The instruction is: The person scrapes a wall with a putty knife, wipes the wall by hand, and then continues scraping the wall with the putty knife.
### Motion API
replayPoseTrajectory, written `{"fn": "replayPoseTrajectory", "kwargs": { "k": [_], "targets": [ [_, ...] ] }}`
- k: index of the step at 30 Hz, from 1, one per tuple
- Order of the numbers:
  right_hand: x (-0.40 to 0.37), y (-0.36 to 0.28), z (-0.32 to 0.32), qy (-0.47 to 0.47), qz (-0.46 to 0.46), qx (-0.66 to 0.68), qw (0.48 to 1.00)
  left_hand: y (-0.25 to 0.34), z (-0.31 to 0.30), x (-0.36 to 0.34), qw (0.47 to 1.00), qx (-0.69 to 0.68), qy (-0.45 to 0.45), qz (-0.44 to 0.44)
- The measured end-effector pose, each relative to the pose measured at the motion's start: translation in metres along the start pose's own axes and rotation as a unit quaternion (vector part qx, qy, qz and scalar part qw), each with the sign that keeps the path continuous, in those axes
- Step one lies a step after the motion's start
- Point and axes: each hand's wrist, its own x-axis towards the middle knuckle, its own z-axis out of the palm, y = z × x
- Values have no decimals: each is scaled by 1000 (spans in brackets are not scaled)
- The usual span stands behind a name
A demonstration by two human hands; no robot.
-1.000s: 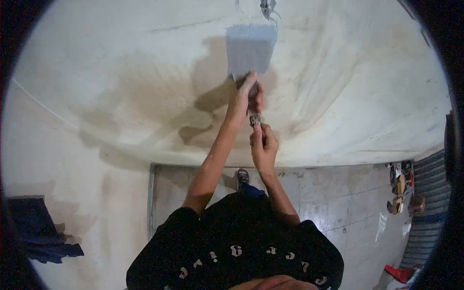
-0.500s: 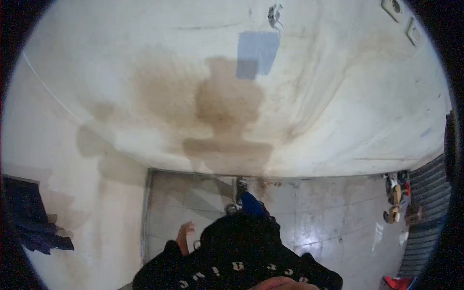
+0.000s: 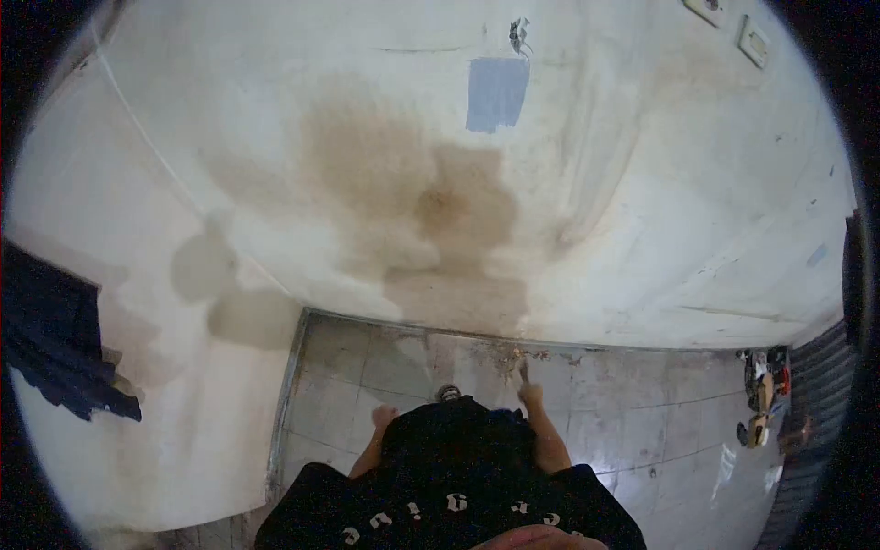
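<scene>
Down from the grey-blue patch (image 3: 496,94), both hands have moved to either side of the black shirt (image 3: 458,458), and the view has shifted so that the patch sits farther from them. In the head view, the right hand (image 3: 530,394) has its fingers closed around a slim tool (image 3: 523,368), seemingly a scraper, its long axis pointing away from the body toward the wall's bottom edge. The left hand (image 3: 385,418) looks loosely curled; whether it grips anything, I cannot tell. The patch lies on the upper part of the stained wall (image 3: 623,266), just below the loose wires (image 3: 519,37), ahead of both hands and well apart from them; the right is nearer. Crumbs (image 3: 541,356) lie along the floor's wall-side edge. The tool's tip is blurred, its handle is mostly covered by the fingers, and the shirt hides most of the legs.
</scene>
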Motion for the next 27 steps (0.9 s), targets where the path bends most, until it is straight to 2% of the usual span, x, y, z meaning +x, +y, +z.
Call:
{"fn": "replayPoseTrajectory", "kwargs": {
  "k": [1,2,3,4,5,7,8,9,10,11,12,13,14,15,16,17,18,19,20,21,22,23,24,27],
  "targets": [
    [17,-30,-52,44,-19,31,998,-17,32,12,997,-61,-46,-9],
    [27,-60,-99,91,-12,92,991,-7,20,24,988,-120,-91,-24],
    [25,-84,-139,122,-1,156,980,-3,30,38,902,-391,-150,-108],
    [21,-106,-171,146,14,211,967,3,37,50,741,-613,-162,-221],
    [9,-121,-192,157,99,363,913,18,32,47,765,-580,-148,-240],
    [-17,-128,-198,145,123,321,928,64,0,38,805,-510,-122,-279],
    [-30,-123,-198,138,134,302,934,70,3,31,853,-445,-156,-222],
    [-68,-113,-206,247,44,334,909,72,11,25,894,-376,-180,-162],
    [-102,-96,-208,182,68,321,927,69,18,16,926,-299,-207,-102],
    [-131,-70,-204,115,93,308,940,68,30,5,936,-270,-204,-97],
    [-162,-38,-180,126,81,338,929,72,44,-5,945,-242,-198,-90],
    [-166,15,-93,61,93,212,971,80,52,-14,954,-215,-193,-82],
    [-214,39,-70,53,229,372,898,89,52,-29,949,-222,-193,-114],
    [-254,77,-13,59,197,274,939,101,43,-55,942,-229,-195,-147],
    [-310,103,14,-23,169,278,945,107,39,-73,935,-235,-196,-180],
    [-363,126,62,-101,167,111,974,101,49,-88,944,-212,-199,-158],
    [-417,155,127,-210,215,110,947,88,63,-103,952,-191,-199,-136],
    [-497,147,135,13,145,21,989,84,72,-110,959,-173,-194,-115],
    [-535,135,131,5,159,54,986,87,69,-120,945,-159,-192,-213],
    [-556,123,127,-52,201,103,973,88,72,-130,920,-145,-190,-310],
    [-563,112,125,-120,243,150,951,77,69,-143,968,-44,-167,-182],
    [-558,101,123,-170,273,186,929,57,68,-161,988,57,-138,-47],
    [-550,93,119,-191,283,209,916,47,68,-171,985,42,-149,-75],
    [-518,72,112,-222,288,262,894,31,75,-185,956,-25,-178,-231]
  ]
}}
